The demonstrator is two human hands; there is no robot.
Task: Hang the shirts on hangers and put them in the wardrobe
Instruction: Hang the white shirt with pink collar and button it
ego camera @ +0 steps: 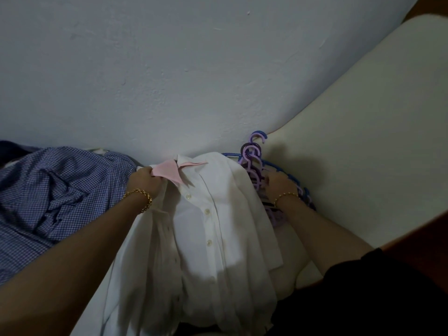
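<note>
Progress: early. No shirt was on a hanger yet, and no wardrobe was in view. All hanging and putting away was judged left to do.

Near: the white shirt (218,226) lay buttoned, front up, running from the near edge towards the far wall, between the two forearms.

Left hand (145,179): fingers (155,175) curled tight, pinching the pink-lined collar (169,170) at the far end of the white shirt. Firm hold, no gap seen.

Right hand (280,184): reached to the pile of hangers (254,163), purple and blue, just right of the white shirt's shoulder. The hand touched the pile, but its fingertips were hidden among the hangers, so whether they had closed on one could not be told. Judged step: picking a hanger for the white shirt.

Left: a blue checked shirt (48,190) lay crumpled, touching the white shirt near the left hand; waiting its turn.

Right: a pale surface (363,141) carried the hangers; bed or cushion, not clear.

Far: plain wall (169,69).
</note>
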